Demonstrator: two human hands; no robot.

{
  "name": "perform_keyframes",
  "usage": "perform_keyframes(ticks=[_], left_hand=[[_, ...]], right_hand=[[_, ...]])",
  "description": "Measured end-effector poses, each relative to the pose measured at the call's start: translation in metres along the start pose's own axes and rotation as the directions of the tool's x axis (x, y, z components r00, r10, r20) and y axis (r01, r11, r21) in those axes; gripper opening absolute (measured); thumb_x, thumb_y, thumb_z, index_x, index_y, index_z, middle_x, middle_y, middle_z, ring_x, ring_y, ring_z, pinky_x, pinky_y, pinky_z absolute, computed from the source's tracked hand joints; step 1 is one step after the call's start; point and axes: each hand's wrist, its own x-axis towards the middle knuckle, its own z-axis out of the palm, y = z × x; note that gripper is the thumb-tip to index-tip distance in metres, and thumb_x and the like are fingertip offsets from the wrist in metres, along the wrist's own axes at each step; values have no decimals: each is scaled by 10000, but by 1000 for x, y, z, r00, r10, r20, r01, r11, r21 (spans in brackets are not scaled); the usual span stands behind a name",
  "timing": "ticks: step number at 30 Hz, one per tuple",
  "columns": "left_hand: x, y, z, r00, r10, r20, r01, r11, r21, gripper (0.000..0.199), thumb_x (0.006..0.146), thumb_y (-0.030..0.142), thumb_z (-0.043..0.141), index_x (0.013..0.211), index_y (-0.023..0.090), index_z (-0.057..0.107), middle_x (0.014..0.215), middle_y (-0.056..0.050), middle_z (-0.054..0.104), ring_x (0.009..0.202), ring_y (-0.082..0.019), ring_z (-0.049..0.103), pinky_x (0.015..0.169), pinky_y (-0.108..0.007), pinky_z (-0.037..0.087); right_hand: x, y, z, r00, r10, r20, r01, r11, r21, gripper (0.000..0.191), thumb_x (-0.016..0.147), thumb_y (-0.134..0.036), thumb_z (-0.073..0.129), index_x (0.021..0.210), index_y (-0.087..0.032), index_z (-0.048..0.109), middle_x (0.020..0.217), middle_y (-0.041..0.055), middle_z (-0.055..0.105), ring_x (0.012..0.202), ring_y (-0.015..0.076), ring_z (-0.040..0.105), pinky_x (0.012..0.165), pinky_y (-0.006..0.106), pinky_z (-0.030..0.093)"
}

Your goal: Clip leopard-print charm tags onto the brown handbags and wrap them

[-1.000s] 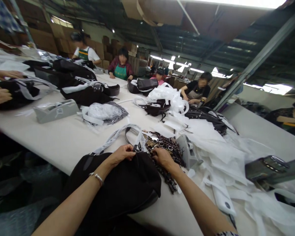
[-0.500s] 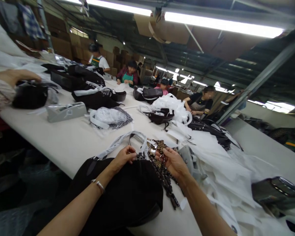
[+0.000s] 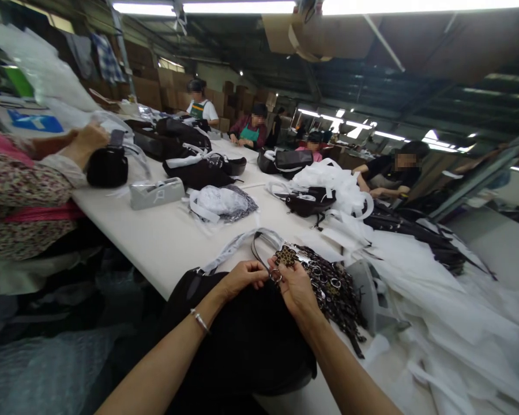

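Observation:
A black handbag (image 3: 242,340) lies before me at the table's edge, its wrapped handle (image 3: 231,245) standing up behind. My right hand (image 3: 297,291) is closed on a leopard-print flower charm (image 3: 286,256) with a metal ring (image 3: 275,275), above the bag's top. Just left of that ring, my left hand (image 3: 245,278) has its fingers pinched together at the bag's upper edge; what they hold is hidden. Beside my right hand lies a heap of similar dark charms (image 3: 328,282) with metal rings and dangling straps.
A grey tape dispenser (image 3: 156,193) and a plastic-wrapped bundle (image 3: 222,203) are on the white table (image 3: 112,222). White wrapping sheets (image 3: 415,276) cover the right side. More black bags (image 3: 203,170) stand farther back. At left, a co-worker's hand (image 3: 89,141) is at a small black bag.
My right hand has brought the charm leftward from the heap to beside my left hand, over the bag. The view has turned left, showing more of the co-worker there.

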Motion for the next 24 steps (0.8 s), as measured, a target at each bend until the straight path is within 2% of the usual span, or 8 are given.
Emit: perform_keyframes(ticks=[9,15,20,24], left_hand=[[2,-2,-2,999,-15,52,14,1000,18,300,747,397,722,876,127,699,780,-29,661,621,-103,570,594,-231,451],[3,-5,-3,999,-15,43,15,1000,-9,296,736,400,736,833,124,693,691,-12,641,596,-103,565,592,-227,445],[2,-3,-3,999,-24,28,26,997,-73,315,714,414,759,756,120,654,650,-16,646,574,-104,578,592,-225,448],[0,-1,-6,999,-36,-1,35,988,-153,326,723,419,758,766,121,632,688,-30,677,562,-96,593,578,-212,445]], right_hand=[[5,7,1,999,50,-2,-50,999,-10,422,548,-172,829,871,-190,558,869,32,702,935,261,700,763,368,602],[3,5,4,997,74,15,-73,997,-19,432,530,-177,838,866,-188,567,883,37,708,948,270,694,760,384,600],[2,-1,6,998,62,17,-61,997,-42,435,523,-180,843,864,-189,572,857,32,716,888,243,704,757,358,586],[5,-8,6,996,44,74,-32,987,-161,425,570,-218,836,919,-187,594,830,17,724,797,190,700,724,300,564]])
